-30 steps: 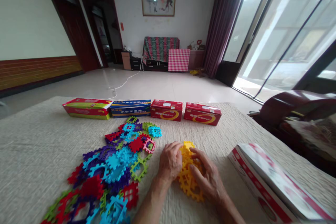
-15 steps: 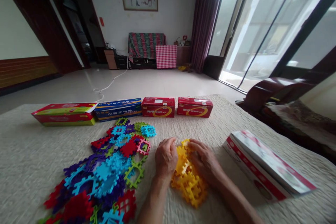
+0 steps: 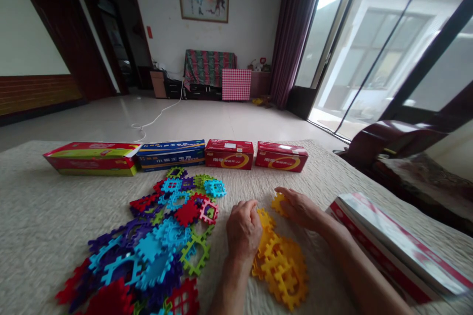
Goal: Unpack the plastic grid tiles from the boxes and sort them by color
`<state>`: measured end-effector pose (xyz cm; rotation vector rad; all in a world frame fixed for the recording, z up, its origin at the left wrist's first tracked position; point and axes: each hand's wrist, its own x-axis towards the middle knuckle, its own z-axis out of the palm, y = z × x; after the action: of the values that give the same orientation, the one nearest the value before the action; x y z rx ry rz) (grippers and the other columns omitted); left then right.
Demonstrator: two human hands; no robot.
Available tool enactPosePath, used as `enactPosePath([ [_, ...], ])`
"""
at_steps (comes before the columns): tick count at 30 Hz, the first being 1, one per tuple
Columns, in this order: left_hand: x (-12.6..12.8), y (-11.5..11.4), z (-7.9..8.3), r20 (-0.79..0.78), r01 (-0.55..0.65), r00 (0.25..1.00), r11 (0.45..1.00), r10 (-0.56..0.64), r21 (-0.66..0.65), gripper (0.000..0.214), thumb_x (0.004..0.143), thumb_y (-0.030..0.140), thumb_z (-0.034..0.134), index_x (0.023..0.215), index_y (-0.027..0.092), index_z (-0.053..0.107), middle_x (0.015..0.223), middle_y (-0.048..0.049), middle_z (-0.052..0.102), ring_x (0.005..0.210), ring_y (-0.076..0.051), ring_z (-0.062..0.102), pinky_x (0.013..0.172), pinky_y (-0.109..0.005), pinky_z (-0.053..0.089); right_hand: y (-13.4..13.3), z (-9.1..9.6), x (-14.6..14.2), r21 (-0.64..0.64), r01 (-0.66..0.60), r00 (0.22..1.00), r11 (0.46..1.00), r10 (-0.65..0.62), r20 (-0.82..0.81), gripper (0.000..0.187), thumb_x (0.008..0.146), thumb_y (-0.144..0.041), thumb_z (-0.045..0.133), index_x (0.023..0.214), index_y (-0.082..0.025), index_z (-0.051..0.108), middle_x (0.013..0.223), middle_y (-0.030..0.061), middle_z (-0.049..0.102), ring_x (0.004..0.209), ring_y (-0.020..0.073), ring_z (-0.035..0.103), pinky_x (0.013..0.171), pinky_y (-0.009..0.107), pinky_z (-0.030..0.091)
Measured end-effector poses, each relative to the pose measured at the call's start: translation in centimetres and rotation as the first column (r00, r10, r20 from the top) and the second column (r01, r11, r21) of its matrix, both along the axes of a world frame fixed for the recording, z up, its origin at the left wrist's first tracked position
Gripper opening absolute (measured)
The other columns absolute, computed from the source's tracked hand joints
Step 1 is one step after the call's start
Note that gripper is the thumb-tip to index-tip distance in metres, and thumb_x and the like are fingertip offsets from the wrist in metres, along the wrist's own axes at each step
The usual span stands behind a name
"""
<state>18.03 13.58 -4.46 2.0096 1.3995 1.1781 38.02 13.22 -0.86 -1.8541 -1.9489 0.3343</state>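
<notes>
A small pile of yellow interlocking plastic pieces (image 3: pixel 284 270), toothed along their edges, lies on the quilted cover between my forearms. My left hand (image 3: pixel 244 229) is curled at the pile's left edge, knuckles up; what its fingers hold, if anything, is hidden. Just beyond the pile, my right hand (image 3: pixel 301 209) has its fingers closed on a single yellow toothed piece (image 3: pixel 278 204), partly covered by the fingers. Left of my left hand spreads a larger heap of blue, purple, red, green and pink toothed pieces (image 3: pixel 151 243).
Along the far edge of the cover (image 3: pixel 33 206) stand a red-green box (image 3: pixel 96 160), a blue box (image 3: pixel 172 155) and two red boxes (image 3: pixel 229 155). A white-red box (image 3: pixel 402 251) lies to the right, close to my right forearm.
My right hand has moved away from the yellow pile, up and to the right, with one yellow piece. My left hand stays beside the pile. The view has shifted slightly.
</notes>
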Motion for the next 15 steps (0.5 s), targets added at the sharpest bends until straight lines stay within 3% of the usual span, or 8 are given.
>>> enactPosePath([
  [5, 0.1, 0.3, -0.1, 0.093, -0.016, 0.995, 0.999, 0.019, -0.034, 0.034, 0.085, 0.012, 0.041, 0.098, 0.015, 0.071, 0.094, -0.0089, 0.074, 0.092, -0.022, 0.068, 0.087, -0.034, 0.052, -0.5, -0.9, -0.1, 0.018, 0.024, 1.0, 1.0, -0.024, 0.003, 0.06, 0.075, -0.035, 0.063, 0.131, -0.016, 0.051, 0.113, 0.0149, 0.061, 0.09, 0.0224, 0.064, 0.079, 0.036, 0.05],
  [10, -0.1, 0.9, -0.2, 0.266, -0.095, 0.955, 0.986, 0.129, -0.137, 0.035, 0.082, 0.014, 0.041, 0.098, 0.016, 0.072, 0.09, -0.0076, 0.076, 0.088, -0.02, 0.071, 0.083, -0.031, 0.053, -0.4, -1.1, -0.1, 0.074, -0.031, 0.999, 0.997, 0.032, -0.016, 0.043, 0.07, -0.023, 0.063, 0.113, -0.019, 0.063, 0.109, 0.0122, 0.063, 0.093, 0.0235, 0.063, 0.086, 0.04, 0.049],
  [15, -0.1, 1.2, -0.2, 0.333, -0.145, 0.92, 0.969, 0.207, -0.2, 0.036, 0.082, 0.016, 0.04, 0.099, 0.017, 0.072, 0.088, -0.0063, 0.076, 0.087, -0.019, 0.071, 0.08, -0.029, 0.054, -0.2, -1.7, -0.6, 0.185, -0.068, 0.993, 0.98, 0.084, -0.08, 0.044, 0.068, -0.017, 0.06, 0.112, -0.023, 0.064, 0.128, 0.0096, 0.059, 0.114, 0.027, 0.056, 0.099, 0.045, 0.043],
])
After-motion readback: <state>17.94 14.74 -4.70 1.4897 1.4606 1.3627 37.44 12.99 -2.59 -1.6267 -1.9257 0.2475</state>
